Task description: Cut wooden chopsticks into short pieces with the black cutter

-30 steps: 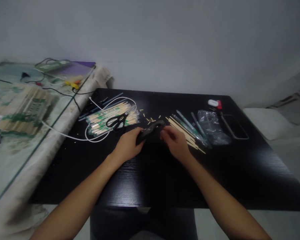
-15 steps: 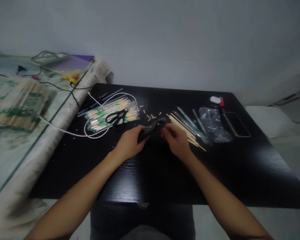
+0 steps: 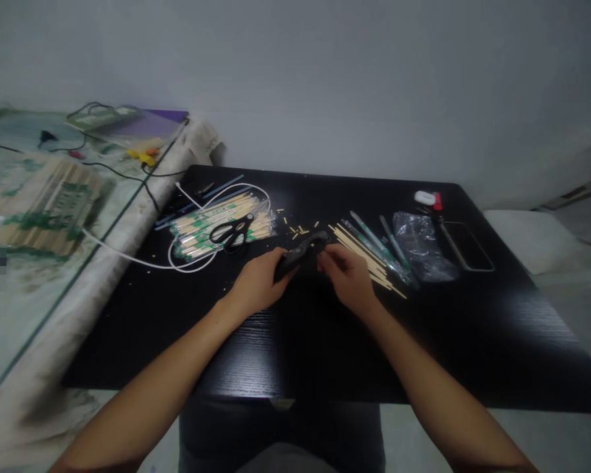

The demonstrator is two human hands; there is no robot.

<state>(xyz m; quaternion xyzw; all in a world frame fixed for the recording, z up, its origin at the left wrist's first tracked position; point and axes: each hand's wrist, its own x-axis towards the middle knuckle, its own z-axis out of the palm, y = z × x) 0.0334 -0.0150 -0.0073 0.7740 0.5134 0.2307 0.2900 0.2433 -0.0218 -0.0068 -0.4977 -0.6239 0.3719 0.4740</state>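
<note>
My left hand [image 3: 259, 279] is closed around a black plier-like hand tool [image 3: 298, 253], held just above the black table. Its head points right, toward my right hand [image 3: 345, 269]. The right thumb and fingers are pinched together at the tool's head. A small pale spot shows on the head, but I cannot make out what the right fingers hold. Just beyond the tool lie several short pale stick pieces [image 3: 300, 230]. Beside my right hand several long thin wooden sticks [image 3: 359, 246] lie in a loose bundle.
Black scissors [image 3: 232, 231] rest on packs of wrapped chopsticks [image 3: 197, 230], with a white cable [image 3: 128, 259] looping around. To the right lie green-marked wrappers [image 3: 374, 240], a clear plastic bag [image 3: 418, 246], a phone [image 3: 467, 246] and a white case [image 3: 424, 198]. A larger chopstick pack [image 3: 44, 207] lies on the glass-topped surface.
The view has shifted very slightly. Both hands keep their hold at almost the same spot, and the tool looks nearly unmoved.
</note>
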